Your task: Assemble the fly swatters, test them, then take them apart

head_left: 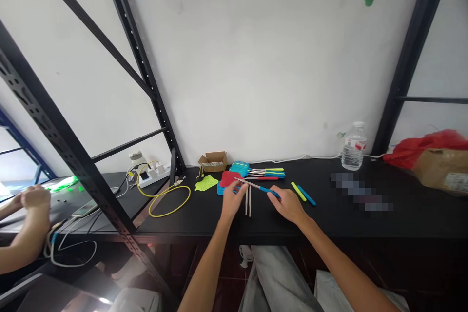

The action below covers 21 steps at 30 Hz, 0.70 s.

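Gray trousers (280, 278) are nearest, below a black table (351, 224) where a red swatter head (231, 178) lies. Far left of that red head, past a slanted black post (60, 131), a co-worker's hands (35, 199) are close together. Nearer on its left are a white power strip (157, 176), a looped yellow cable (161, 216) and a lime swatter head (207, 183). Behind it stands an open cardboard box (214, 162). To its right lie slim-handled swatters (274, 174), a loose lime handle (298, 191) and blue handle (306, 195); farther right, a water bottle (354, 148) and red plastic (427, 148). Two metal rods (250, 204) lie in front of it, between the forearms. Just before the red head, the left hand (234, 200) has thumb and fingers bent close at the metal end of a blue-gripped rod (255, 185); whether they pinch it, I cannot tell. Right of the head, the right hand (288, 203) curls closed around its blue grip.
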Motion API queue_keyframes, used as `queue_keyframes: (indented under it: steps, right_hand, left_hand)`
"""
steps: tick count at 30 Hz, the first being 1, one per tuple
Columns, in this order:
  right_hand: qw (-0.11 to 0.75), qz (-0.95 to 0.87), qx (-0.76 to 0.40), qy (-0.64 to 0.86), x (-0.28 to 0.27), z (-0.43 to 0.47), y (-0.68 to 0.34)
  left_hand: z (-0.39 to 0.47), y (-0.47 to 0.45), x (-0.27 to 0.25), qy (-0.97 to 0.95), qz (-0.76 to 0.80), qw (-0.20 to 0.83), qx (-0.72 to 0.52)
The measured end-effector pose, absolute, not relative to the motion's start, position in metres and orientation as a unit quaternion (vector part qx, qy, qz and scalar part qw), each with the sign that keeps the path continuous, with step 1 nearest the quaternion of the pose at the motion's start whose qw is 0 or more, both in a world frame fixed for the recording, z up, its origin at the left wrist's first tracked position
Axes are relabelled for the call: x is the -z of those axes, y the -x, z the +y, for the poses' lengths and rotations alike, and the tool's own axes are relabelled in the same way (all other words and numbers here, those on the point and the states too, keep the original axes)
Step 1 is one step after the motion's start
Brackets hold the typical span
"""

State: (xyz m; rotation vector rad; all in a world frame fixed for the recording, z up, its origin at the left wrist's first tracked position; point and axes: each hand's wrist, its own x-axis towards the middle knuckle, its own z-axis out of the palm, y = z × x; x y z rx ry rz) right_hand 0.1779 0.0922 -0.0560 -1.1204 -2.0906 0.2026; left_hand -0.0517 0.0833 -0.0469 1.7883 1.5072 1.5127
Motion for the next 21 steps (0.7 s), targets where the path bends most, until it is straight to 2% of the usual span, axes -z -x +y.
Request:
queue_keyframes:
  steps: [2, 4, 7, 9, 13, 21]
  right_hand:
    - [0.375, -0.812, -0.077, 0.442, 0.056, 0.092, -0.178]
    - [0.38, -0.808, -0.078, 0.444, 0.056, 0.093, -0.178]
    - [0.389, -0.802, -0.086, 0.446, 0.055, 0.094, -0.178]
    - [0.395, -0.798, -0.09, 0.447, 0.056, 0.094, -0.178]
    - [0.401, -0.794, -0.093, 0.448, 0.056, 0.094, -0.178]
    - [0.407, -0.787, -0.091, 0.454, 0.053, 0.092, -0.177]
  left_hand:
    - [0.081, 0.076, 0.041, -0.637, 0.614, 0.06, -0.463]
    - [0.077, 0.099, 0.037, -0.652, 0.679, -0.031, -0.336]
    - [0.067, 0.119, 0.032, -0.682, 0.712, -0.073, -0.155]
    - [0.061, 0.123, 0.03, -0.69, 0.713, -0.082, -0.093]
    - [0.054, 0.12, 0.023, -0.7, 0.705, -0.098, -0.06]
    - [0.061, 0.103, 0.021, -0.685, 0.719, -0.055, -0.102]
